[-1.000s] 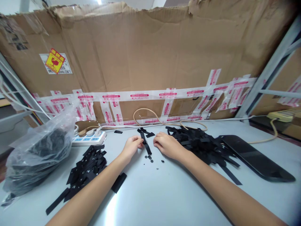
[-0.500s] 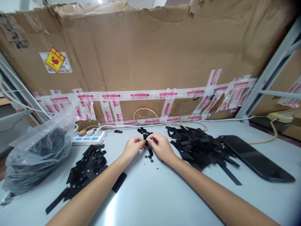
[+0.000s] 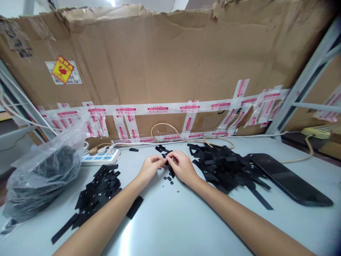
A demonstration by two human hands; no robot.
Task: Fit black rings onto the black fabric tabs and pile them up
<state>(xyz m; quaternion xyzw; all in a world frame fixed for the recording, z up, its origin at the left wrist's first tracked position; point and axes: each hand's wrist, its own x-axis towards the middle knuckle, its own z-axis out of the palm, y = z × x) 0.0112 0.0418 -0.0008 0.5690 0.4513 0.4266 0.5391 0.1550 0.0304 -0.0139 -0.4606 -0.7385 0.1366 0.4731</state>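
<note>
Over the middle of the table, my left hand and my right hand meet fingertip to fingertip. Both are closed in a pinch on a short black fabric strip, whose lower end hangs out between them. Fingers hide the part being pinched. Just below lie several small black rings. A few loose black strips rest behind my hands. To the left spreads a pile of black strips with shiny metal eyelets; a larger pile of black strips lies to the right.
A clear plastic bag of black pieces sits at the far left, beside a white power strip. At the right lies a black, flat, glossy object. A cardboard wall stands behind, with a beige cable along its base.
The strip's hanging end has swung slightly to the right between my fingers. Both hands stay pinched together in nearly the same place.
</note>
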